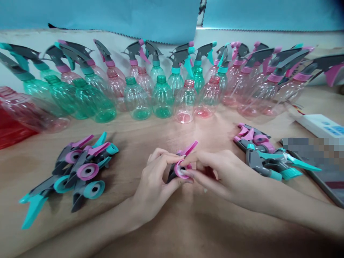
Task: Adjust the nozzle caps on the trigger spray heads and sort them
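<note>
Both hands meet at the table's middle around one grey spray-trigger head with a pink cap and pink lever (180,168). My left hand (154,179) grips its grey body from the left, fingers curled. My right hand (215,172) pinches the pink screw cap from the right. The pink lever sticks up between my fingertips.
A pile of grey trigger heads with teal and pink caps (77,172) lies at the left, another pile (264,154) at the right. Several green and pink plastic bottles (161,96), some with sprayers fitted, line the back. A white power strip (321,125) sits far right, red packaging (10,125) far left.
</note>
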`<state>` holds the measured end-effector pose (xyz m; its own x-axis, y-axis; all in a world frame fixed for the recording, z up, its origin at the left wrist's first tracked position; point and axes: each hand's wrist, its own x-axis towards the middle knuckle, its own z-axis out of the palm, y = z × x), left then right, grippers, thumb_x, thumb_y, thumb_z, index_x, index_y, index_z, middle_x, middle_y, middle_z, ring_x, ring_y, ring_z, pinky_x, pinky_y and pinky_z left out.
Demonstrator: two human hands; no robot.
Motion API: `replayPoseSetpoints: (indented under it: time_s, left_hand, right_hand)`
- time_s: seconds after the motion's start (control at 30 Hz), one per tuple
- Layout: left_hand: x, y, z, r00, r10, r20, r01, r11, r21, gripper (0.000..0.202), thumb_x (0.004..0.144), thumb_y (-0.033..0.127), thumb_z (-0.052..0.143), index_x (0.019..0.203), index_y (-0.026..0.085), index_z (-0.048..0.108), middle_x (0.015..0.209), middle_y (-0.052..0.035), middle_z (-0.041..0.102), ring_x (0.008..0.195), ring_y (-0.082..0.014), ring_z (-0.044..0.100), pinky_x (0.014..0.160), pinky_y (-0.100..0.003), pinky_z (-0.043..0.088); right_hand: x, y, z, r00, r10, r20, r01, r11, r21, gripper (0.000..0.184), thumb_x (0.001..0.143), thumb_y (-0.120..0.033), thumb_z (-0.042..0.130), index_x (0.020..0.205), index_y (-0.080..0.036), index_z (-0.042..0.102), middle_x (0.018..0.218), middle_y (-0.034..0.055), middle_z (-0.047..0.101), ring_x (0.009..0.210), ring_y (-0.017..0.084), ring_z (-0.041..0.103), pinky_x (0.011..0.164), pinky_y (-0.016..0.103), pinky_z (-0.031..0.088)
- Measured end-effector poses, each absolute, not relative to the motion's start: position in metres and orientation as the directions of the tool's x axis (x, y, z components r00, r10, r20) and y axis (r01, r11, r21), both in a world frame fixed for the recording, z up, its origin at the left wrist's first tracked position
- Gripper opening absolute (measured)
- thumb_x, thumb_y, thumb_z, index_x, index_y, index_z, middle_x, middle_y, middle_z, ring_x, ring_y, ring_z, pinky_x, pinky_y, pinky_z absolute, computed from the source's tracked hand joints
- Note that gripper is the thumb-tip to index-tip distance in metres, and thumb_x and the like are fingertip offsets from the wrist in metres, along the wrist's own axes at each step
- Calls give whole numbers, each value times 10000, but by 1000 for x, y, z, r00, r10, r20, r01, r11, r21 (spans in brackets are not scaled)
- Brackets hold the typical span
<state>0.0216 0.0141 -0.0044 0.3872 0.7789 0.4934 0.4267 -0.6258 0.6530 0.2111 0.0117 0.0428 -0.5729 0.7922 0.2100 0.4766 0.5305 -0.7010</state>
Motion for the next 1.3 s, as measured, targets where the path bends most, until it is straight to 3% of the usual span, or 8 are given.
replayPoseSetpoints:
  time_s: [0.17,0.4,0.6,0.77,1.0,1.17,1.3]
  left_hand:
    - [21,14,-4,381,786,487,427,-617,661,158,821,220,667,954,213,582,871,-7,613,832,-174,571,724,-305,467]
    - [23,14,-2,384,769,512,448,-640,625,159,822,205,656,958,216,573,863,-4,625,819,-173,572,717,-304,470]
    - [24,14,-3,420,730,540,461,-684,566,151,808,123,623,915,211,562,845,-5,644,832,-185,545,728,-326,453]
    - [23,13,-3,436,744,506,476,-668,572,139,807,108,609,879,214,555,828,2,648,836,-190,536,716,-323,433]
    - [23,10,-1,499,712,495,461,-701,544,133,816,126,610,858,214,518,821,20,633,845,-184,516,742,-322,386]
    - [22,9,0,540,692,478,464,-719,518,148,803,114,619,819,210,508,823,24,635,850,-185,514,762,-329,359]
    - [21,13,1,463,756,463,516,-655,553,199,810,143,645,960,239,555,894,12,660,869,-195,533,776,-348,378]
  right_hand:
    - [208,5,36,-582,787,202,549,564,-617,38,906,-176,456,889,-158,484,656,-26,565,504,101,489,472,238,318]
    - [206,-2,30,-600,762,243,643,640,-421,111,938,-208,349,947,-151,444,560,-32,518,380,131,429,388,258,205]
    - [204,-4,28,-598,778,194,652,613,-446,113,900,-190,351,971,-132,417,583,-14,551,401,127,463,391,241,231]
    - [205,-3,39,-625,772,119,695,619,-366,109,871,-186,371,907,-140,463,540,-20,505,384,122,408,386,246,191]
    - [211,3,54,-707,691,149,629,711,-314,46,773,-120,457,800,-140,488,526,-50,419,413,90,308,399,255,160]
    - [215,6,58,-758,644,106,580,739,-341,90,748,-111,506,834,-131,523,593,-30,492,488,106,386,453,258,248]
    - [215,5,48,-785,616,66,556,748,-363,91,782,-117,464,843,-143,526,626,-6,545,502,125,427,468,272,274]
